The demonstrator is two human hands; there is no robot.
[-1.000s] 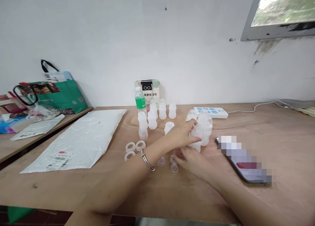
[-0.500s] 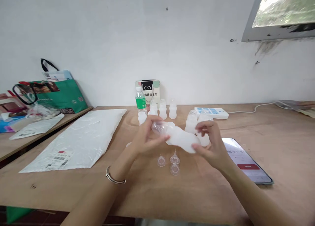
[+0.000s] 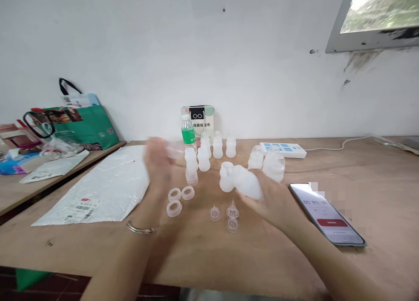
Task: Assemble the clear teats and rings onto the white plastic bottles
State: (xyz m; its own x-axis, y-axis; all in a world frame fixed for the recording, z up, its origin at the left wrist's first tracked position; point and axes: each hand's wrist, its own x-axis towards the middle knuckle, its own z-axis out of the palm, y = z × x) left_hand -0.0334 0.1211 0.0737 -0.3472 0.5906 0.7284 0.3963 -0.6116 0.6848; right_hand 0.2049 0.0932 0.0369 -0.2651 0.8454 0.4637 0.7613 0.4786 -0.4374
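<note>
My right hand is closed around a frosted white baby bottle, tilted with its neck to the left. My left hand, smeared by motion, grips a clear bottle cap over the white mailer's right edge. Just behind the held bottle's neck, another frosted bottle stands upright. Clear silicone nipples sit on the table in front of it. To their left are three translucent collar rings. Clear domed caps stand behind my right hand.
Several bottles stand at the back beside a green-labelled water bottle and a paper bag. A white mailer lies left, a phone right. A power strip lies behind the caps.
My left hand has moved left with the clear cap, apart from the bottle. My right hand has wrapped round the bottle, whose neck now points left. The collar rings have come into view.
</note>
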